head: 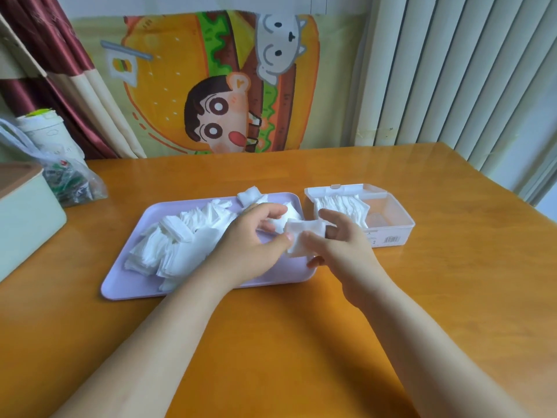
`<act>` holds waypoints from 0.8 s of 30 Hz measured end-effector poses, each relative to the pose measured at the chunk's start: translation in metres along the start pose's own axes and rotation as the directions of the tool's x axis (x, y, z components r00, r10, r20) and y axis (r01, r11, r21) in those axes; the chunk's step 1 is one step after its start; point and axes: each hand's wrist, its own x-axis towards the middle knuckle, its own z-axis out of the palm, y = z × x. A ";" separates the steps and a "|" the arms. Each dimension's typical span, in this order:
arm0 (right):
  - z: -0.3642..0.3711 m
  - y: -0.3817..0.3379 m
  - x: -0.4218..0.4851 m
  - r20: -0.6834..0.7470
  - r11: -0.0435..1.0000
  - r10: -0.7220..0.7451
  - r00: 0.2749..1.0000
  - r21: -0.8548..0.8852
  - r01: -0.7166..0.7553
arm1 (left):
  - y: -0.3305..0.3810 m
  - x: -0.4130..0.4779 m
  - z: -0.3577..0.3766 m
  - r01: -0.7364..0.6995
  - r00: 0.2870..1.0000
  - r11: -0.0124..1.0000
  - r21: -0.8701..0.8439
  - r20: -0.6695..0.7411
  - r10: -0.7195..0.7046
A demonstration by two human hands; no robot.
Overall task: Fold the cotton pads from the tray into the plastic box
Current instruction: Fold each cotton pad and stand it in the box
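Note:
A lilac tray (pixel 126 285) lies on the wooden table with a loose heap of white cotton pads (pixel 180 239) on its left half. To its right stands a clear plastic box (pixel 394 224), lid open, with a row of folded pads (pixel 343 206) at its left end. Over the tray's right end both hands hold one white cotton pad (pixel 301 233). My left hand (pixel 253 239) pinches its left edge with the thumb. My right hand (pixel 343 245) grips its right side, fingers curled around it.
A pale green box with a brown lid (pixel 27 218) sits at the left table edge. Behind it are a plastic bag (pixel 72 182) and a white container (pixel 45 131). A stray pad (pixel 250 194) lies on the tray's far rim. A cartoon cloth hangs behind the table.

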 end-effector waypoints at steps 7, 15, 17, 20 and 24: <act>-0.003 -0.032 -0.006 0.057 0.990 0.011 0.998 -0.139 -0.003 | 0.028 0.001 0.006 -0.214 0.975 0.831 0.513 0.157 0.154; -0.034 -0.038 0.002 0.064 0.997 0.064 0.996 -0.052 -0.061 | 0.052 0.021 0.031 -0.242 0.970 0.897 0.370 0.076 0.231; -0.046 -0.041 0.011 0.002 0.997 0.048 0.999 -0.058 -0.048 | 0.058 0.033 0.043 -0.246 0.968 0.908 0.339 0.127 0.215; -0.077 -0.049 0.032 -0.171 0.986 -0.022 0.985 -0.164 -0.007 | 0.061 0.059 0.064 -0.233 0.966 0.911 0.340 0.188 0.177; -0.119 -0.055 0.066 -0.325 0.892 -0.131 0.936 -0.451 -0.032 | 0.052 0.096 0.088 -0.232 0.968 0.899 0.372 0.178 0.177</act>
